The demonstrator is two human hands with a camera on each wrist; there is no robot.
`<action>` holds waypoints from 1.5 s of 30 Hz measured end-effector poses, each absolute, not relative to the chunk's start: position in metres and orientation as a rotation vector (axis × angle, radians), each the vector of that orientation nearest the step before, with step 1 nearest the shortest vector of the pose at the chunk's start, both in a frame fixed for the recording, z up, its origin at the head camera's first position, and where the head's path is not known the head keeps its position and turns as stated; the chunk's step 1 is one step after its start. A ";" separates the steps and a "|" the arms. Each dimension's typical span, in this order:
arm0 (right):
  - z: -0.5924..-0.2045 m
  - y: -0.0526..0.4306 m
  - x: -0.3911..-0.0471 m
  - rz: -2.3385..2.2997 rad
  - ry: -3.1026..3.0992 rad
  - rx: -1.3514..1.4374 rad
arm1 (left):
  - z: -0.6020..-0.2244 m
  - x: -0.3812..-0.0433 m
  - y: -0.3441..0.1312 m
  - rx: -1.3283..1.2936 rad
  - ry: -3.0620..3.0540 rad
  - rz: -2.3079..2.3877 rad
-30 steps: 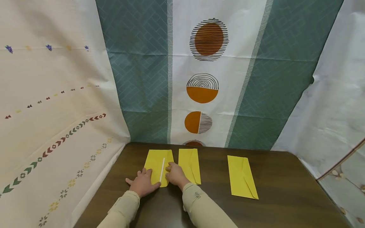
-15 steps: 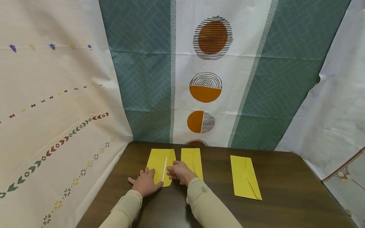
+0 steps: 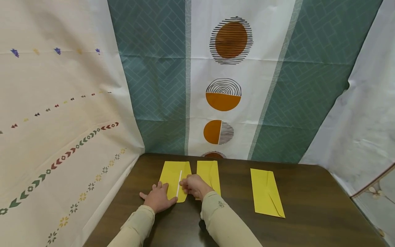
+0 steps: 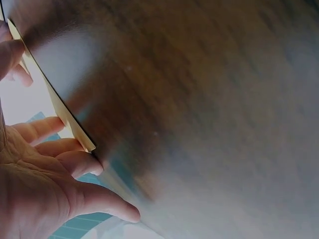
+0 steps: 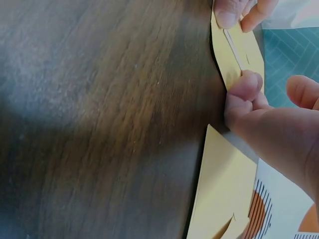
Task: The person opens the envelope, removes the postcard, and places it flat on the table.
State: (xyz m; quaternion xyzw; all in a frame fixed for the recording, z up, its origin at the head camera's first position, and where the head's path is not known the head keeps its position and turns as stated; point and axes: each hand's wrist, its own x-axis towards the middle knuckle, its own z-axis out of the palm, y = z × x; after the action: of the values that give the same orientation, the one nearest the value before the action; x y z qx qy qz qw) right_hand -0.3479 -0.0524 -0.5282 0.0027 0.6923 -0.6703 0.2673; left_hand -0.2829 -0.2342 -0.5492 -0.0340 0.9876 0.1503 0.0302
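A yellow envelope [image 3: 171, 171] lies on the table at the left, a narrow white strip [image 3: 179, 183] running along its right part. My left hand [image 3: 158, 198] rests on its lower left with spread fingers, the thumb near the strip's lower end. On the right edge, my right hand [image 3: 195, 186] has curled fingers. The right wrist view shows the right thumb and fingertips [image 5: 245, 85] pinching the envelope's edge [image 5: 223, 64] near one end of the strip. What lies between those fingertips is partly hidden.
Beside it, a second yellow envelope [image 3: 207, 168] is partly covered by the right hand. A third envelope [image 3: 267, 192] lies farther right on the dark wooden table [image 3: 311, 206]. Patterned cloth [image 3: 160, 85] hangs behind the table, and pale cloth [image 3: 61, 137] borders the left.
The right hand has drawn slightly back from the strip toward the envelope's right edge. The left hand keeps its place on the envelope, and the head view has shifted a little.
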 end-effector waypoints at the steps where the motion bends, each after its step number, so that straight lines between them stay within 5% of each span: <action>1: -0.528 -0.053 -0.348 -1.810 1.868 0.012 | -0.549 -0.283 -0.234 -0.105 3.045 0.467; 45: -0.536 -0.059 -0.349 -1.888 1.797 -0.062 | -0.551 -0.284 -0.238 -0.108 3.066 0.476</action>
State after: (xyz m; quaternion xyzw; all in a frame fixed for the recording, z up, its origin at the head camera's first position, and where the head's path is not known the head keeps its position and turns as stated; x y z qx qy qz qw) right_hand -0.3493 -0.0593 -0.5359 -0.0229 0.6648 -0.6985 0.2639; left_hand -0.2839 -0.2376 -0.5515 -0.0348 0.9874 0.1533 0.0186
